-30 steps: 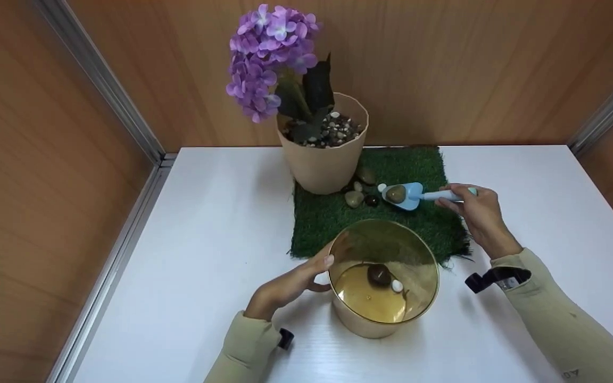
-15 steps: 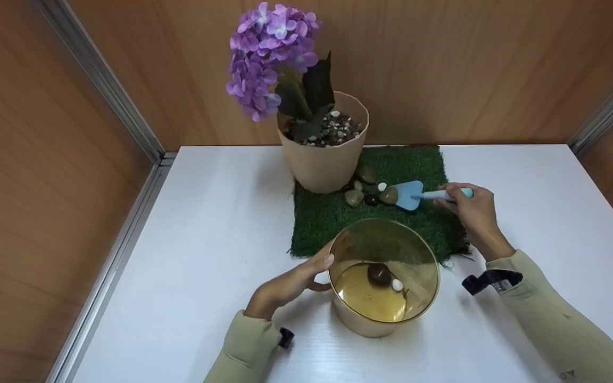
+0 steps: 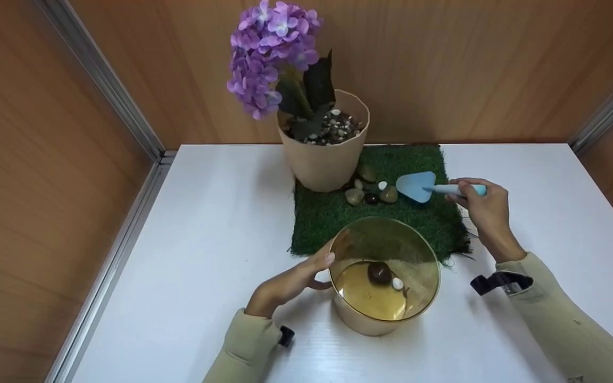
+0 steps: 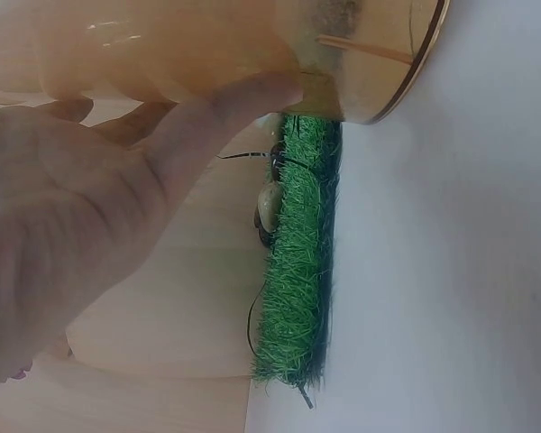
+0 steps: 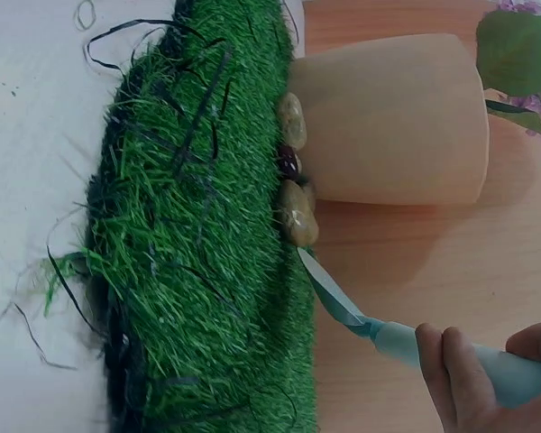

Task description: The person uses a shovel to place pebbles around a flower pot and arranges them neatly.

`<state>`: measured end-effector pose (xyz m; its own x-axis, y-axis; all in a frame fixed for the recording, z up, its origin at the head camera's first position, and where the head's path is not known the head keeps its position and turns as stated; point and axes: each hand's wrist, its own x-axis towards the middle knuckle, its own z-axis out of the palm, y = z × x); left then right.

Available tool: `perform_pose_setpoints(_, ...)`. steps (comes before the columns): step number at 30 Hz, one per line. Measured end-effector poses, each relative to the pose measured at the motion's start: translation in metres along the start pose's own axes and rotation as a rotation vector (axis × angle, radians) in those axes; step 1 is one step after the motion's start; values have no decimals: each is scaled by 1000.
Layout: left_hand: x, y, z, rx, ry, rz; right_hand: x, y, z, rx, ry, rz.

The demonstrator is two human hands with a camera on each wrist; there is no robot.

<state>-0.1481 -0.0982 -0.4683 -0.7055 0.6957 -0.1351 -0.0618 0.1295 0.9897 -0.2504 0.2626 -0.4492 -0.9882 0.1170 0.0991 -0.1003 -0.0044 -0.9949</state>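
Observation:
In my right hand [image 3: 487, 207] I grip the pale handle of a small blue trowel [image 3: 416, 186]. Its blade carries no stone and stands just right of a brownish pebble [image 3: 389, 194] on the artificial grass mat [image 3: 333, 229]. In the right wrist view the blade tip [image 5: 308, 262] comes close to that pebble. My left hand [image 3: 298, 276] holds the left side of a clear amber bowl [image 3: 384, 314], thumb near the rim. Inside the bowl lie a dark brown stone [image 3: 379, 273] and a white pebble [image 3: 397, 283]. The left wrist view shows thumb and fingers against its wall.
A beige pot [image 3: 322, 165] with a purple flower [image 3: 274, 53] stands at the back of the mat. By its base lie a tan pebble [image 3: 354, 197], a black pebble [image 3: 371, 198], a white pebble [image 3: 382, 185] and others. Wooden panels [image 3: 471, 69] enclose the white table [image 3: 205, 223].
The brownish pebble left the trowel's blade and now lies on the mat beside the others. My right hand then drew the trowel back to the right. The left hand and bowl stayed put.

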Motion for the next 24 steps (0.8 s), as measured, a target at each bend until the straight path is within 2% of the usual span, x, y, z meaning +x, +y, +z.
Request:
perform_pose_setpoints(8, 0, -1, 0, 2, -1, 3, -12, -24, -15, 235, -84, 18)
perform_pose_setpoints(16, 0, -2, 0, -12, 2, 5, -39, -65, -21, 397, -268, -4)
perform_pose_setpoints(20, 0, -2, -1, -1, 3, 11, -54, -83, -22, 410, -360, -10)
perform_pose_setpoints(24, 0, -2, -1, 14, 9, 12, -71, -100, -18, 319, -418, -53)
